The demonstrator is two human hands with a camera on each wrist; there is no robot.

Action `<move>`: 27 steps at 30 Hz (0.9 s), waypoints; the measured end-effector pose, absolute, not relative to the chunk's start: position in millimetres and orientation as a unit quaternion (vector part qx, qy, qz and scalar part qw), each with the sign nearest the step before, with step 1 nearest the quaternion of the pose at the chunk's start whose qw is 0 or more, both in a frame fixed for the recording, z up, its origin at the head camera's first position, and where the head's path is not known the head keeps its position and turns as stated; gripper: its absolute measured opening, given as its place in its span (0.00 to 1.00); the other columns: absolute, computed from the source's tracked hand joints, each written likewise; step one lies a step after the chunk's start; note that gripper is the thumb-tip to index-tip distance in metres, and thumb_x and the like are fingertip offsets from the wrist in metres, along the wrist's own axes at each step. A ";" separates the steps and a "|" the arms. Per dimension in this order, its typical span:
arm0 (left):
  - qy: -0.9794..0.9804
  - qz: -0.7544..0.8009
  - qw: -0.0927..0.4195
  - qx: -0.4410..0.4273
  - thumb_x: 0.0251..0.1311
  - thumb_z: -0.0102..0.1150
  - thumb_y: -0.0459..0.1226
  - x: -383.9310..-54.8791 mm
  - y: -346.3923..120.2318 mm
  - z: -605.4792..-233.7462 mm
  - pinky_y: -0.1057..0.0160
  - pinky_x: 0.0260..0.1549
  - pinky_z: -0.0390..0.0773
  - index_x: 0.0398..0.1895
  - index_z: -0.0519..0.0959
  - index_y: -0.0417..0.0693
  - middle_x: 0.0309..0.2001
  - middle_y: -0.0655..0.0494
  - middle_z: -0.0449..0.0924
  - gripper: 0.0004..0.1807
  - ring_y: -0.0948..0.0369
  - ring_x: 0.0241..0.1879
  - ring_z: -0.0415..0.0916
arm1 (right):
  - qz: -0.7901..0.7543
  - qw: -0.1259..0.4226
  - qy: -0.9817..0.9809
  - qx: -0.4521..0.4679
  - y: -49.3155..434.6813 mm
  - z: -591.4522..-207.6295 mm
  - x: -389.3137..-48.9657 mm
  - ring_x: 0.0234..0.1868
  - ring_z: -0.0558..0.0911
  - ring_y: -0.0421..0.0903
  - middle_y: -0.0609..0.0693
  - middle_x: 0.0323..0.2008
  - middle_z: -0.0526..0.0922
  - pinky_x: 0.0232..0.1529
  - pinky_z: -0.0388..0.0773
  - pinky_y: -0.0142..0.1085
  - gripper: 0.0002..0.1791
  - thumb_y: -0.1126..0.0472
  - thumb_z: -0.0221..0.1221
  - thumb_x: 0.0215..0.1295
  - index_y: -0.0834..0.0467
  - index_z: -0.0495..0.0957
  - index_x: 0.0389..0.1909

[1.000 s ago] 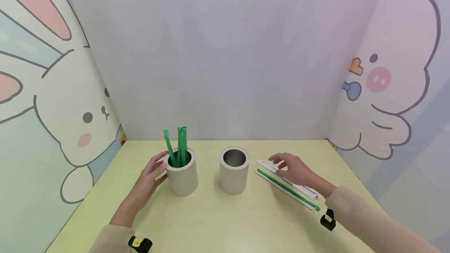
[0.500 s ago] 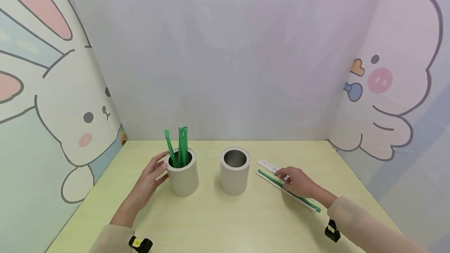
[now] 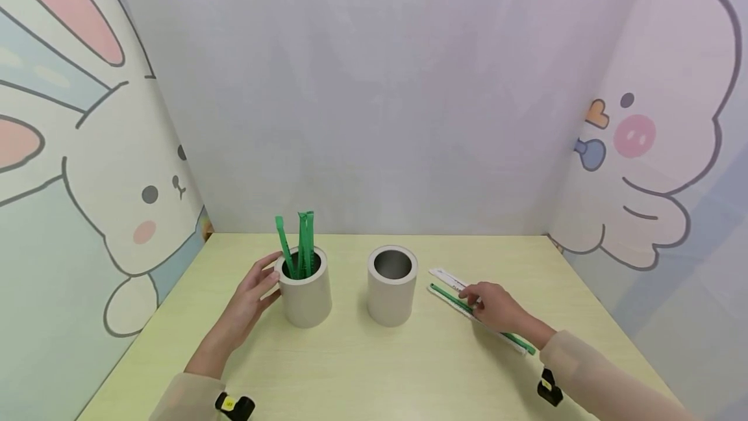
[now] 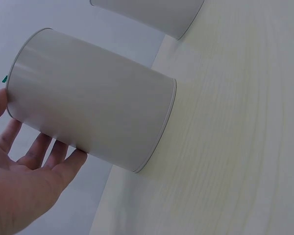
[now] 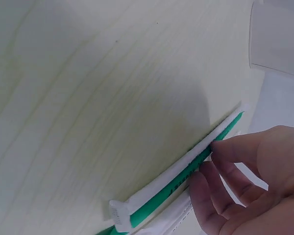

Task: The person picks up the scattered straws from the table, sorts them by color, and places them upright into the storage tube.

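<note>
Against the left side of a pale grey cylindrical holder (image 3: pixel 306 304) rest the spread fingertips of my left hand (image 3: pixel 248 304), up near its rim. Several green wrapped straws (image 3: pixel 304 245) stand in this holder, their tops leaning out. On the right, my right hand (image 3: pixel 497 307) pinches a green straw (image 5: pixel 159 198) between thumb and fingertips, low over the table. Right alongside it lies a white wrapped straw (image 5: pixel 171 171). Another white straw (image 3: pixel 447 278), printed with dark lettering, lies just behind, partly hidden by the hand.
A second grey holder (image 3: pixel 390 301) stands between the first one and the straws, with nothing showing inside its mouth. The pale wooden table (image 3: pixel 362 375) ends at a plain light backdrop (image 3: pixel 374 115). Cartoon-printed side panels flank it.
My right hand has come down from above the straws and closed its fingertips on the green one. My left hand stays against the left holder.
</note>
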State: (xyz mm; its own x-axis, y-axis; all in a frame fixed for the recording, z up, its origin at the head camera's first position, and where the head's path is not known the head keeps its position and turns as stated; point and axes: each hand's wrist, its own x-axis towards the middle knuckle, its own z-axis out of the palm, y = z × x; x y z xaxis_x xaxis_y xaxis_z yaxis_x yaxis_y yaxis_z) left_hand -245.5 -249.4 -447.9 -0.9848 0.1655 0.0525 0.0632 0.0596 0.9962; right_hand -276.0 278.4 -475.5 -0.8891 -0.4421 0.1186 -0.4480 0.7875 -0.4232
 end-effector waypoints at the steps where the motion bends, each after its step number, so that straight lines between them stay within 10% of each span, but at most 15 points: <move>1: 0.727 0.681 0.037 0.080 0.85 0.44 0.50 -245.6 -249.3 -447.8 0.31 0.77 0.54 0.85 0.51 0.53 0.81 0.41 0.53 0.33 0.44 0.80 0.50 | 0.226 0.005 -0.946 0.232 278.2 -475.4 -275.8 0.38 0.82 0.43 0.48 0.38 0.86 0.39 0.84 0.38 0.19 0.79 0.63 0.60 0.62 0.87 0.50; 27: 0.724 0.684 0.034 0.084 0.86 0.44 0.48 -243.7 -249.2 -447.4 0.30 0.77 0.52 0.86 0.51 0.52 0.81 0.40 0.53 0.33 0.43 0.80 0.51 | 0.213 0.035 -0.950 0.227 271.8 -464.4 -272.5 0.39 0.86 0.50 0.52 0.36 0.88 0.42 0.87 0.47 0.20 0.82 0.62 0.58 0.65 0.88 0.49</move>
State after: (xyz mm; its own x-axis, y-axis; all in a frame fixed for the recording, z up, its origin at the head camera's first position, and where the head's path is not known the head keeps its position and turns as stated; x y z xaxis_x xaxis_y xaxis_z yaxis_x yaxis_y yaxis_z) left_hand -243.7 -249.2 -447.4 -0.9835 0.1687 0.0654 0.0748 0.0498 0.9960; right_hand -272.5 271.8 -464.4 -0.8945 -0.4163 0.1631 -0.4461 0.8063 -0.3884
